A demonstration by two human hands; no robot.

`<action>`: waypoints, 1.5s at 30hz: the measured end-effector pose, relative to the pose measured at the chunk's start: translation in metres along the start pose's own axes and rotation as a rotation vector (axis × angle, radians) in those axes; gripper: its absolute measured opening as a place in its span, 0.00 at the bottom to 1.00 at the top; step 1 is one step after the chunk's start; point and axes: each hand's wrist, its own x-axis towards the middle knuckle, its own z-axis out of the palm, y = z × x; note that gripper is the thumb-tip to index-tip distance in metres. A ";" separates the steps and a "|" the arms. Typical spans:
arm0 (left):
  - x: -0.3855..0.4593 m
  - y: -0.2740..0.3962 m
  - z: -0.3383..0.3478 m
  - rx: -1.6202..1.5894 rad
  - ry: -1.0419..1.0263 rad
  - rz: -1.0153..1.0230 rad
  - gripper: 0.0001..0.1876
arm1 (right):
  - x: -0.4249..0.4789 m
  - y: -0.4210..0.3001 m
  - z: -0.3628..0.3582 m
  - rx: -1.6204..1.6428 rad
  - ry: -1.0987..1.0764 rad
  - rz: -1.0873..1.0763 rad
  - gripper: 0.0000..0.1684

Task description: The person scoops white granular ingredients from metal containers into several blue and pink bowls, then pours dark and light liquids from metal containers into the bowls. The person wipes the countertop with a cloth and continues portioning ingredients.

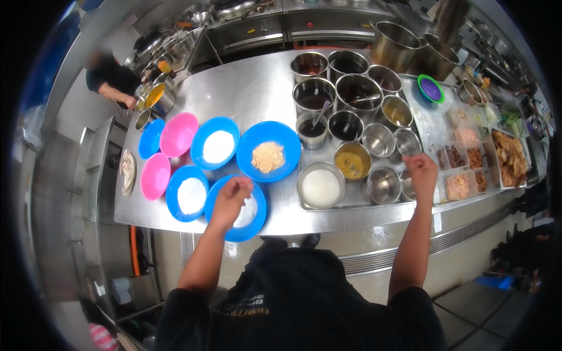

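Observation:
My left hand (229, 202) hovers above a blue plastic bowl (258, 224) of white powder at the table's near edge. Its fingers are curled, and I see nothing held in them. My right hand (422, 174) is raised over the small steel containers, fingertips bent together; whether they pinch anything is too small to tell. Beneath it a steel container (407, 185) is partly hidden. A larger blue bowl (287, 164) holds pale tan powder (268, 157). Two more blue bowls hold white powder (218, 147), while two pink bowls (179, 134) stand to their left.
Steel pots of dark liquid (314, 94), a container of white granules (320, 185) and one of yellowish contents (351, 164) crowd a tray. Food tubs (461, 186) stand farther right. A cloth (127, 172) lies at the left edge. Another person (112, 79) works beyond the far left corner.

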 end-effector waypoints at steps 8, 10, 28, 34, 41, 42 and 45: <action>-0.063 -0.031 -0.024 -0.217 0.009 -0.079 0.12 | 0.015 -0.005 0.037 -0.774 -0.145 -0.227 0.12; -0.079 -0.037 -0.044 -0.207 0.044 -0.090 0.13 | 0.030 -0.034 0.051 -0.784 -0.179 -0.069 0.12; -0.291 -0.401 -0.228 0.091 0.807 -0.732 0.16 | 0.161 -0.008 0.147 -0.787 -0.374 -0.229 0.20; -0.339 -0.404 -0.116 -0.578 0.974 -1.201 0.18 | 0.145 -0.010 0.152 -0.784 -0.385 -0.084 0.22; -0.346 -0.385 -0.083 -0.587 0.951 -1.257 0.19 | 0.155 -0.001 0.156 -0.729 -0.341 -0.100 0.22; -0.340 -0.384 -0.089 -0.553 0.956 -1.248 0.19 | 0.155 -0.001 0.155 -0.733 -0.345 -0.109 0.22; -0.327 -0.388 -0.114 -0.496 0.936 -1.171 0.18 | 0.157 0.005 0.154 -0.677 -0.300 -0.211 0.23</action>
